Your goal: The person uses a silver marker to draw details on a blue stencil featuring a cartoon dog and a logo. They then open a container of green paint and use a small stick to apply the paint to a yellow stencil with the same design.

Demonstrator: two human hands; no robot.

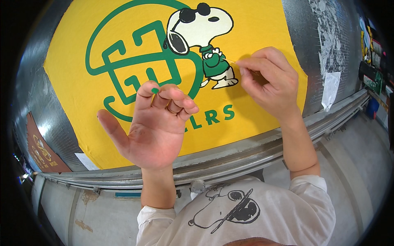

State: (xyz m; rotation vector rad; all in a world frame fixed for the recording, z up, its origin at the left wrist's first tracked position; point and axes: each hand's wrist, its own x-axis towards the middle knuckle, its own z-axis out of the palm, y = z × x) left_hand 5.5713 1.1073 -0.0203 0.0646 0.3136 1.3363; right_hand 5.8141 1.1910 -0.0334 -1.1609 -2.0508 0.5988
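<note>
A yellow fabric panel [242, 137] lies flat, printed with a big green line emblem [143, 57], green letters and a white cartoon dog [209, 28] in sunglasses and a green top. My right hand [271, 78] pinches a thin pale stick, like a toothpick [231, 61], between thumb and forefinger. Its tip reaches the edge of the dog's green top; contact is hard to tell. Over the lower part of the emblem, my left hand [158, 127] is raised palm up, fingers spread and slightly curled. A dab of green paint [155, 90] sits on its index fingertip.
The panel lies on a dark table [301, 37] with a metal rail [230, 158] along its near edge. A brown printed piece [43, 147] lies at the left. White paper [331, 88] hangs on the right side, near worn, peeling patches. Assorted items crowd the far right.
</note>
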